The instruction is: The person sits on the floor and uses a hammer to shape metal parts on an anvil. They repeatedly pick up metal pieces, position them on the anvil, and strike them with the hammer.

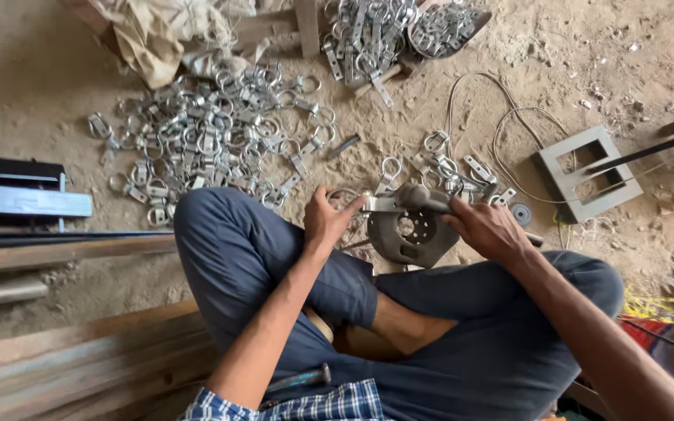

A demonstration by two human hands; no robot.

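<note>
Left hand (326, 221) fingers pinch a metal ring clamp (362, 203) against the angle grinder (413, 221); right hand (487, 230) grips the grinder's body.

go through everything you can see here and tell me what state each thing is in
Left hand: gripping a metal ring clamp.
Right hand: closed on the grinder handle.
Grinder: held low over the sand; spinning or not, cannot tell.
Clamp pile: loose, scattered on sand.
Hammer: lying unused by the lap.
</note>
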